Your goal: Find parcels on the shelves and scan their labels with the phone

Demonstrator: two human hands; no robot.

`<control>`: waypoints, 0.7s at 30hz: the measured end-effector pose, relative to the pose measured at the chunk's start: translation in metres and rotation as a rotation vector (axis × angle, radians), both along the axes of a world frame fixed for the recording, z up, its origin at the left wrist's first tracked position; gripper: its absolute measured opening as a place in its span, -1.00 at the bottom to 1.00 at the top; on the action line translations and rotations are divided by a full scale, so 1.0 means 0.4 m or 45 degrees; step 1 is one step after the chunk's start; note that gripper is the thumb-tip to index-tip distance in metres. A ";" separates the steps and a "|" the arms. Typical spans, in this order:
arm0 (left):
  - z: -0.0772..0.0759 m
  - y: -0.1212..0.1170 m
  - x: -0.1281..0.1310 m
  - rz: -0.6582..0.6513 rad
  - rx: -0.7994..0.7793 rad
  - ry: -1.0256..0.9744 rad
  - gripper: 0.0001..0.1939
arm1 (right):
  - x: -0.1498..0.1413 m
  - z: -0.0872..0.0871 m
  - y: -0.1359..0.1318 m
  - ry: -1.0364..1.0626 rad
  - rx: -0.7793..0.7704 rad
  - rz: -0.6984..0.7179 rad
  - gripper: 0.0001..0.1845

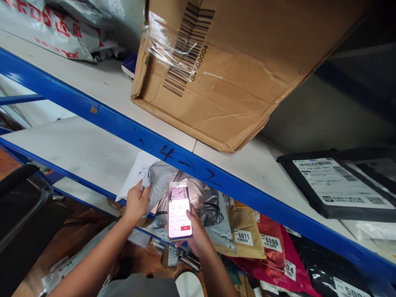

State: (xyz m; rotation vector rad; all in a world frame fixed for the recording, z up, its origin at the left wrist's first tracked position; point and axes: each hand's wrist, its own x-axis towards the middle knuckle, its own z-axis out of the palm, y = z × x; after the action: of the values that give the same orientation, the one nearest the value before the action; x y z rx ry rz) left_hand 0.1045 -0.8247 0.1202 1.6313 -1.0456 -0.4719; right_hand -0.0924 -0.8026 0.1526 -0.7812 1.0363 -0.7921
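A large cardboard box is looming above the phone. The right hand is gripping this phone; the left hand is pinching a grey parcel bag to the phone's left. A blue shelf beam is running above the phone, a yellow parcel lying to its right.

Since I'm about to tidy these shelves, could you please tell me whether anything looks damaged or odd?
The big cardboard box on the upper shelf looks worn: its lower edge is creased and ragged, and the clear tape across its barcode is wrinkled.
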 end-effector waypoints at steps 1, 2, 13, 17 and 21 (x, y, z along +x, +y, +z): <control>0.000 0.000 0.001 0.004 -0.005 -0.001 -0.68 | 0.000 -0.001 -0.001 -0.002 0.007 0.000 -0.16; 0.000 0.000 0.001 0.006 -0.010 0.000 -0.68 | 0.000 -0.002 -0.002 -0.005 0.015 -0.001 -0.15; -0.002 -0.001 0.003 0.011 -0.041 0.011 -0.69 | 0.000 -0.010 -0.003 -0.027 0.019 0.025 -0.15; -0.004 -0.002 0.002 0.015 -0.066 0.004 -0.68 | -0.001 -0.001 0.009 -0.075 -0.014 0.056 -0.16; -0.013 -0.003 0.003 0.009 -0.074 -0.004 -0.68 | -0.013 0.009 0.033 -0.175 -0.049 0.110 -0.10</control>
State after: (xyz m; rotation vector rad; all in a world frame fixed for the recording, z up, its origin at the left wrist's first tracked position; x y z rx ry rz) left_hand 0.1056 -0.8258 0.1151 1.5844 -1.0461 -0.4304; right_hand -0.0978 -0.7893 0.1561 -0.7877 0.8615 -0.7825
